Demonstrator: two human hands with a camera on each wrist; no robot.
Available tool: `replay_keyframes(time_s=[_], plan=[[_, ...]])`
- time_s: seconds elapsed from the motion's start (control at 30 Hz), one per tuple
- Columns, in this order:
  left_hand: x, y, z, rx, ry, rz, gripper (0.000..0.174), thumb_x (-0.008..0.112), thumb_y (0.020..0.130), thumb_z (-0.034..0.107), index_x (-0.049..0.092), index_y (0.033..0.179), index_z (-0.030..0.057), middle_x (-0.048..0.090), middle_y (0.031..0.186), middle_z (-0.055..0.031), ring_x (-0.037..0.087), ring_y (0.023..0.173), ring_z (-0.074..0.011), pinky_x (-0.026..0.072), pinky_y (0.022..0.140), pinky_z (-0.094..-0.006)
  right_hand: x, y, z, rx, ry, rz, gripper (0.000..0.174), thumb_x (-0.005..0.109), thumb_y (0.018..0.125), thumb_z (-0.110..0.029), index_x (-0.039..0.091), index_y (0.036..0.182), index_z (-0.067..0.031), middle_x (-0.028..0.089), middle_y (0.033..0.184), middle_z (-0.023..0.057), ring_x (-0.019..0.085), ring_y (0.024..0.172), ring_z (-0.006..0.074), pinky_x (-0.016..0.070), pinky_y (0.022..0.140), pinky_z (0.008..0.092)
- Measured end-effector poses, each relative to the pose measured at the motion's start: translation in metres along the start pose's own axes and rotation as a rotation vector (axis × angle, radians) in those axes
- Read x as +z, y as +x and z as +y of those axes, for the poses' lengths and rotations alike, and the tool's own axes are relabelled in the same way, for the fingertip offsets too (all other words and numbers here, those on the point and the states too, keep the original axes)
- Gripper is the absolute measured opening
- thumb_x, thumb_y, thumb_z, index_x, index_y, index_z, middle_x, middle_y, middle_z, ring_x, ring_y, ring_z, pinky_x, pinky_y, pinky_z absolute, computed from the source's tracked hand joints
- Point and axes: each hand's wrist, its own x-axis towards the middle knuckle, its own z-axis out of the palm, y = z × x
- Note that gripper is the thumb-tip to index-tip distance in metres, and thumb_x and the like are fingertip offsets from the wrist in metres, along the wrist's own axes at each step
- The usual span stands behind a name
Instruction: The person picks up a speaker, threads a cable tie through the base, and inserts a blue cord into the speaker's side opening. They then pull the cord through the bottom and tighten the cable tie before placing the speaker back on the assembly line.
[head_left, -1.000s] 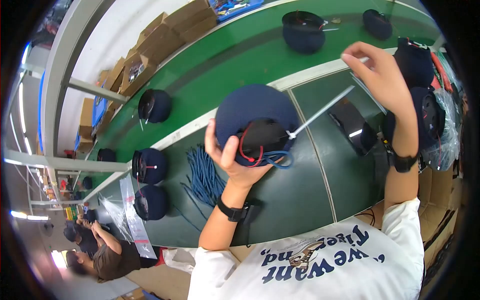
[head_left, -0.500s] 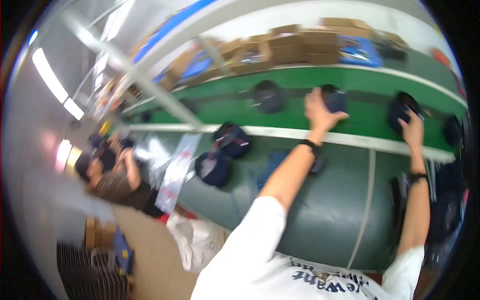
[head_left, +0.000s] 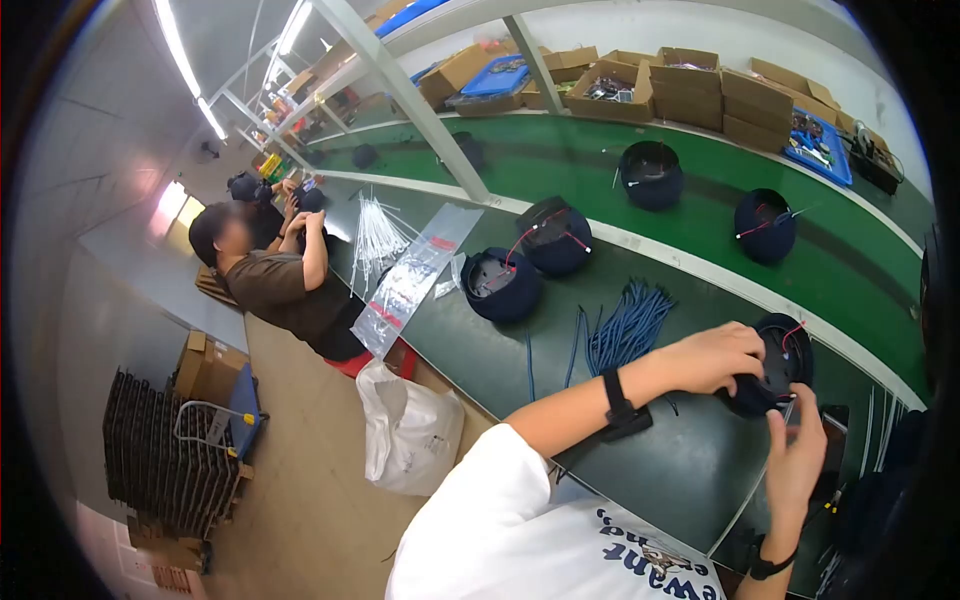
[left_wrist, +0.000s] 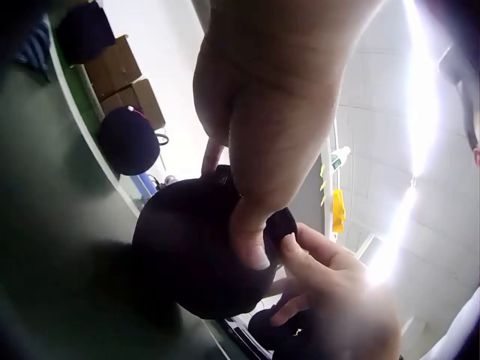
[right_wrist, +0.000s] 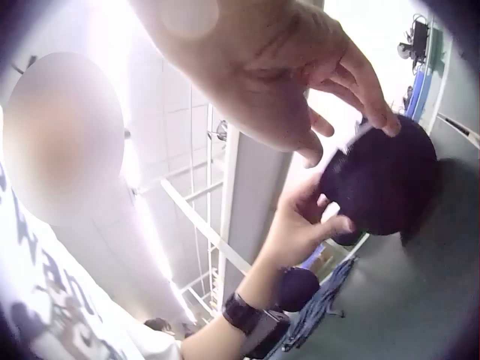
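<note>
A dark navy, round fabric-covered housing (head_left: 778,370) with a black hollow face and a red wire sits between both hands at the right of the head view. My left hand (head_left: 722,358) grips its left side; in the left wrist view the thumb presses the dark outer wall (left_wrist: 199,251). At the near rim, my right hand (head_left: 798,450) holds the edge between thumb and bent fingers. The right wrist view shows the right hand (right_wrist: 300,82) with a fingertip on the rim of the housing (right_wrist: 390,176). The far inside of the rim is hidden by fingers.
Two similar housings (head_left: 500,290) stand left of a bundle of blue cords (head_left: 630,330). More sit on the green belt (head_left: 700,220) behind. Plastic bags (head_left: 415,275) and white cable ties (head_left: 378,240) lie further left. A person (head_left: 285,285) works there. A white sack (head_left: 410,430) hangs by the bench edge.
The earlier housing with a blue loop has left my left hand. Both hands reached over the belt, then came back to the bench with another housing. The head view has swung left.
</note>
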Motion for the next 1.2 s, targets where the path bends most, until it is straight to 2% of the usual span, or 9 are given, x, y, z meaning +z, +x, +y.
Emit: replay_keyframes(time_s=[0.03,0.1,0.2,0.23,0.3,0.43,0.6,0.9,1.2], plan=[[-0.008,-0.009,0.001,-0.033,0.022,0.004,0.051,0.089,0.065,0.009,0.073,0.114,0.0088,0.063,0.123,-0.0085,0.056,0.127,-0.0345,0.0429,0.112,-0.0474,-0.021,-0.001,-0.022,0.174,0.019,-0.063,0.037,0.067,0.101,-0.009,0.064,0.137,-0.0067,0.069,0.107,0.0139,0.064,0.092,0.019,0.0514,0.075,0.0302],[-0.032,-0.016,0.024,-0.078,0.134,0.068,0.056,0.088,0.066,0.004,0.072,0.119,0.0091,0.061,0.134,-0.0126,0.054,0.136,-0.0354,0.0423,0.115,-0.0476,-0.029,0.004,0.015,0.061,0.038,0.036,0.035,0.065,0.101,-0.007,0.064,0.136,-0.004,0.066,0.105,0.0093,0.057,0.086,0.0132,0.0481,0.073,0.0291],[-0.039,-0.001,0.058,-0.022,0.069,0.08,0.051,0.088,0.071,0.009,0.073,0.12,0.0105,0.061,0.136,-0.0126,0.055,0.134,-0.0348,0.0429,0.114,-0.0464,0.0,0.024,0.034,-0.256,0.243,0.048,0.031,0.065,0.097,-0.003,0.067,0.128,-0.0027,0.068,0.112,0.0096,0.066,0.099,0.0196,0.051,0.089,0.03],[-0.029,0.008,0.056,0.03,0.014,0.034,0.049,0.087,0.073,0.012,0.074,0.119,0.011,0.064,0.132,-0.0112,0.058,0.131,-0.0334,0.0443,0.111,-0.0458,-0.002,0.027,0.031,-0.161,0.279,-0.077,0.021,0.067,0.097,-0.004,0.07,0.117,-0.0002,0.069,0.11,0.0114,0.068,0.097,0.0208,0.0531,0.087,0.0305],[-0.001,0.01,0.04,0.093,0.075,-0.019,0.037,0.087,0.075,0.013,0.077,0.111,0.0105,0.07,0.116,-0.007,0.064,0.117,-0.0294,0.0484,0.102,-0.0435,0.007,0.03,0.041,-0.225,0.405,-0.103,0.009,0.068,0.099,-0.004,0.07,0.105,0.0026,0.071,0.099,0.0102,0.069,0.09,0.0173,0.0556,0.08,0.0293],[0.009,0.011,0.05,-0.001,0.008,0.101,0.021,0.087,0.076,0.01,0.079,0.095,0.0083,0.07,0.094,-0.0046,0.067,0.098,-0.0264,0.0504,0.09,-0.0399,0.007,0.02,0.047,-0.113,0.629,-0.061,0.024,0.074,0.094,-0.002,0.069,0.117,-0.0028,0.065,0.097,0.0049,0.064,0.082,0.009,0.0532,0.072,0.0249],[0.004,0.012,0.048,-0.016,-0.049,0.047,0.022,0.085,0.079,0.005,0.079,0.1,0.0053,0.069,0.092,-0.0043,0.066,0.092,-0.0256,0.0515,0.086,-0.0392,0.024,0.026,0.058,-0.365,0.52,-0.102,0.027,0.072,0.094,0.001,0.07,0.12,-0.0022,0.068,0.099,0.0073,0.066,0.082,0.0118,0.0546,0.072,0.0255],[0.008,0.029,0.045,-0.156,-0.091,0.121,0.021,0.082,0.078,-0.004,0.079,0.097,0.0029,0.07,0.086,-0.0076,0.065,0.077,-0.0251,0.054,0.071,-0.036,0.025,0.017,0.063,-0.029,1.066,-0.188,0.015,0.069,0.099,0.003,0.064,0.113,0.0036,0.069,0.103,0.0049,0.067,0.094,0.0097,0.0567,0.086,0.0271],[0.008,0.027,0.042,-0.164,-0.114,0.085,0.021,0.082,0.076,-0.004,0.078,0.095,0.0035,0.069,0.085,-0.0065,0.065,0.077,-0.0248,0.0528,0.072,-0.0352,0.03,0.019,0.068,-0.091,1.009,-0.151,0.014,0.07,0.098,0.003,0.066,0.111,0.0026,0.07,0.103,0.0049,0.068,0.094,0.0105,0.0569,0.088,0.0287]])
